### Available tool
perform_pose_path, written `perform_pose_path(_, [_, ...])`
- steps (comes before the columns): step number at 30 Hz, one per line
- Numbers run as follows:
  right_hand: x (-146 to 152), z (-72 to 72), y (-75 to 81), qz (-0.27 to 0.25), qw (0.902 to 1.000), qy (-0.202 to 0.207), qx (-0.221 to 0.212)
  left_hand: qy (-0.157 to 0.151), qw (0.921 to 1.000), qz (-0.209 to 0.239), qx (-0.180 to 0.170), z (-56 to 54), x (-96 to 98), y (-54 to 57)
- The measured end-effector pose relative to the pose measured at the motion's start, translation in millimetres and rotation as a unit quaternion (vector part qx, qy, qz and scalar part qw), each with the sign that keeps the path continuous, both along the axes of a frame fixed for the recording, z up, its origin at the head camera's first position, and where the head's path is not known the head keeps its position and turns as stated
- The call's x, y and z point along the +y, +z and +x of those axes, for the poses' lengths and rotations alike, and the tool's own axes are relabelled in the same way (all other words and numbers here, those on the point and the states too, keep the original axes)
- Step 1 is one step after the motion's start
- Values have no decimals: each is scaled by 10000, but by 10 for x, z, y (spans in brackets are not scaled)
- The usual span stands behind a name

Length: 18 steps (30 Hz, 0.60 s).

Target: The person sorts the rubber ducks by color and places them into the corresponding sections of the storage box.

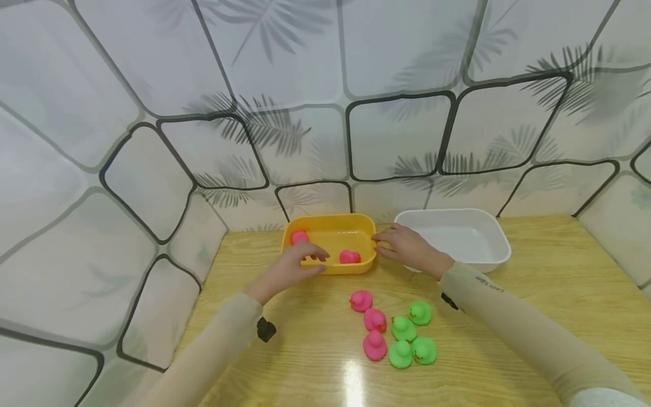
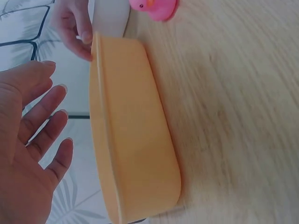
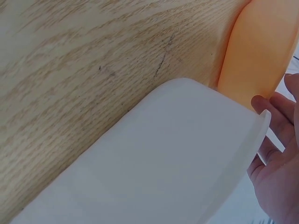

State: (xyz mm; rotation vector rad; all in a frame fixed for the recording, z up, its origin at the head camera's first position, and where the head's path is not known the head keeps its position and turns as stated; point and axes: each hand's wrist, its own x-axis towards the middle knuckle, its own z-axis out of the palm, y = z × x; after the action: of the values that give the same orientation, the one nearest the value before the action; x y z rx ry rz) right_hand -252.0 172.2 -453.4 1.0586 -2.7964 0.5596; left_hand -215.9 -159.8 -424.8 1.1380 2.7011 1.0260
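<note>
A pale wooden bench [image 1: 305, 356] runs under and in front of a yellow tray [image 1: 325, 237]. A white tray [image 1: 465, 237] stands just right of the yellow tray. A person's left hand [image 1: 294, 264] hangs over the yellow tray's near left side, fingers loosely spread and holding nothing. The right hand [image 1: 413, 247] is at the yellow tray's right end, fingers lightly bent at the rim; whether they pinch it, I cannot tell. Two pink ducks [image 1: 349, 257] lie inside the yellow tray, one far left, one near right. Three loose pink ducks [image 1: 375, 320] sit in front of the yellow tray; four green ducks [image 1: 403, 328] sit in front and to its right. A hard push on the rim could slide or tip the yellow tray and tumble its ducks; the right hand, so close, might knock the white tray
</note>
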Motion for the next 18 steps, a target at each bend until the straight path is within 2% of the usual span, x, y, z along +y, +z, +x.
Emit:
perform_pose_path(11, [-6,-1,-1,20,10000,-40,10,-391,9987,72,319,215,142,-111])
perform_pose_path(18, [-17,-7,1,62,10000,-58,25,-479,9988,-93,75,348,238,-194])
